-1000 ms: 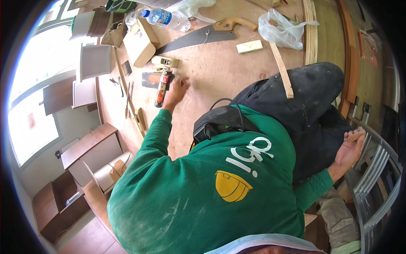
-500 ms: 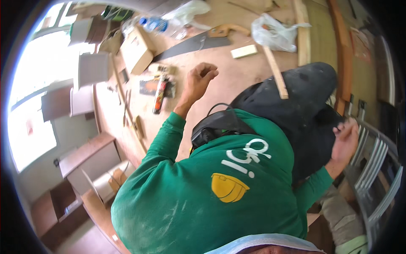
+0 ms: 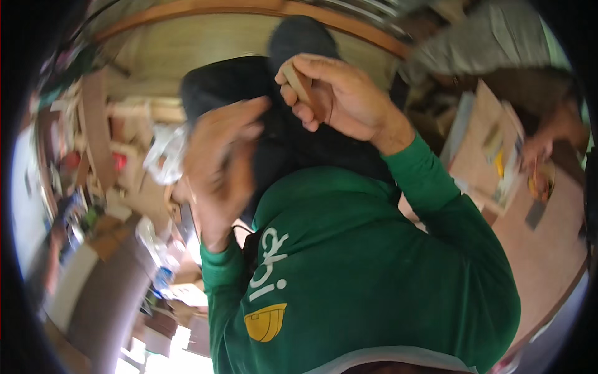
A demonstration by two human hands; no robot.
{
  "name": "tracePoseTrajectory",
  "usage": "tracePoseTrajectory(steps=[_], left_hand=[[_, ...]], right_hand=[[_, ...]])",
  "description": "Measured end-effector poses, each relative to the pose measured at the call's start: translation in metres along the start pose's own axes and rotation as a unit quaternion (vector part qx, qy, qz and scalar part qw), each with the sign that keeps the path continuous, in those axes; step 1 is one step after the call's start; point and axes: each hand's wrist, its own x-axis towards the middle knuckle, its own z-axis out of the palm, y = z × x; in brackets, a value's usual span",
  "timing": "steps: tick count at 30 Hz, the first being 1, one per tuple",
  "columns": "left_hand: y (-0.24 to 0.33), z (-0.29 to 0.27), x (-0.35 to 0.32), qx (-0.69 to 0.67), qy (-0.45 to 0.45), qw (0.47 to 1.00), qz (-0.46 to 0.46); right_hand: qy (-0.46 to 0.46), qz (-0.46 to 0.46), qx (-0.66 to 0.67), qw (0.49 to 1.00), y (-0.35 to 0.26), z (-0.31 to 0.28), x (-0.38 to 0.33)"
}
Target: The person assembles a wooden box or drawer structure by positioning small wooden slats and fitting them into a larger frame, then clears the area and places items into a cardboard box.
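Observation:
A short, flat strip of wood is held between the thumb and fingers of my right hand, above my dark trousers. My right hand is closed around it. To its left, my left hand is raised and blurred by motion. Its fingers look stretched out and apart, and nothing shows in them. Behind the left hand lies a crumpled white plastic bag.
At the far right, a co-worker's hand is near a wooden box and a pinkish board. Another person's arm shows at left. A plastic bottle lies lower left. A wooden rail curves along the top.
My view and body have turned to the right. My hands have come closer together over my legs, and the right one, which looked bare before, now holds a wood strip.

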Motion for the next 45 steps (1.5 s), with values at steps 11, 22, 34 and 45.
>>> tracePoseTrajectory(steps=[11, 22, 34, 45], left_hand=[[-0.060, -0.010, -0.012, -0.127, 0.092, 0.952, -0.263], [-0.047, -0.039, -0.032, -0.175, 0.126, 0.916, -0.337], [-0.193, -0.045, -0.276, 0.246, 0.391, 0.788, -0.408], [-0.204, -0.017, -0.306, 0.305, 0.334, 0.797, -0.400]], right_hand=[[0.483, 0.043, -0.256, 0.837, 0.011, -0.241, -0.148], [0.417, 0.042, -0.124, 0.899, 0.066, -0.274, -0.098], [0.215, -0.080, -0.310, 0.923, -0.091, -0.079, 0.121], [-0.259, 0.109, -0.572, 0.771, 0.125, 0.154, 0.279]])
